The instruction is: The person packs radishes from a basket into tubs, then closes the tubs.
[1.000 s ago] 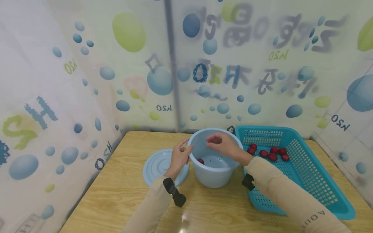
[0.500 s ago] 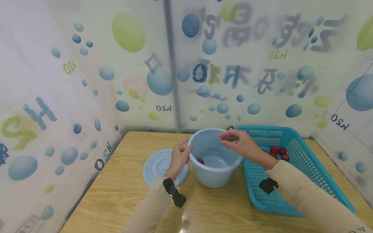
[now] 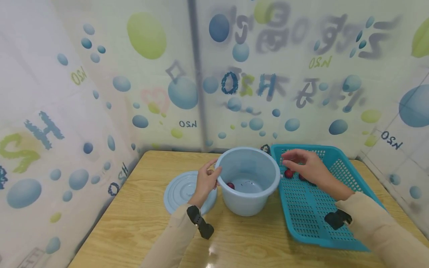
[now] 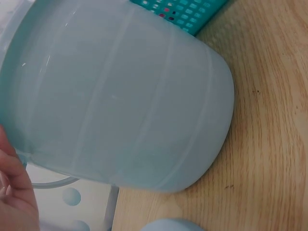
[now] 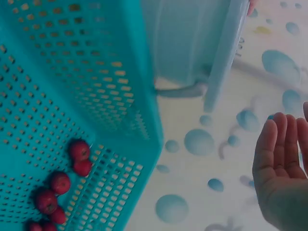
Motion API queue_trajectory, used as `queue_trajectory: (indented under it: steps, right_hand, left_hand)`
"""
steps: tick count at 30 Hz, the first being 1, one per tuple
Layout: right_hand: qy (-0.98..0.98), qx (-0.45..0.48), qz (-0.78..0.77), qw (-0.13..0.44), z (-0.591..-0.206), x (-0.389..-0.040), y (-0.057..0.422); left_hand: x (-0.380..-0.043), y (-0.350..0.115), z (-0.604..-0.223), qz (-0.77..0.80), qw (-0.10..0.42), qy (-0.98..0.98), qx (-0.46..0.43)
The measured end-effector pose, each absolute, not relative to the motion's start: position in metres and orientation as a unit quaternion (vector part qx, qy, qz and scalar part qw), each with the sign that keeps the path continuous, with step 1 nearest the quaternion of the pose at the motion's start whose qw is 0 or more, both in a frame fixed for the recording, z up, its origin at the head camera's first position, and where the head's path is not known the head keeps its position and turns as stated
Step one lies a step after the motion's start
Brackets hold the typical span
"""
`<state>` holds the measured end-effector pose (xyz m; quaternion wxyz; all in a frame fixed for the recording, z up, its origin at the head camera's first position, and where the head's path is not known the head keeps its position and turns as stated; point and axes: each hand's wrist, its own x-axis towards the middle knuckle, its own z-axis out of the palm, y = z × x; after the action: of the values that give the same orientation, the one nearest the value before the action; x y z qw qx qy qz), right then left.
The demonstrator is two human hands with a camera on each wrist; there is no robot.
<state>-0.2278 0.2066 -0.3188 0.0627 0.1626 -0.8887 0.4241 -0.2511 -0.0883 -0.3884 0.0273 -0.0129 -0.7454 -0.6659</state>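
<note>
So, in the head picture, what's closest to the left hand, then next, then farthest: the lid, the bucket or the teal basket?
1. The bucket: held at its left rim by the left hand.
2. The lid: lying left of the bucket.
3. The teal basket: over on the right.

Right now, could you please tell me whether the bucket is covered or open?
Open: the matching lid lies on the table beside the bucket, and a red fruit shows inside.

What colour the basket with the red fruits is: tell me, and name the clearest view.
The basket is turquoise; the head view shows it best.
</note>
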Motion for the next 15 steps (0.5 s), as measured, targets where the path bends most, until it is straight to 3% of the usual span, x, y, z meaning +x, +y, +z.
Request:
queue_trajectory:
  steps: [9, 15]
  right_hand:
    - [-0.881, 0.151, 0.433, 0.120, -0.345, -0.236, 0.250]
    - [-0.868, 0.141, 0.466, 0.095, -0.373, -0.255, 0.286]
  left_hand:
    - [-0.250, -0.089, -0.386, -0.675, 0.017, -0.738, -0.011]
    - [-0.258, -0.089, -0.399, -0.671, 0.036, -0.741, -0.009]
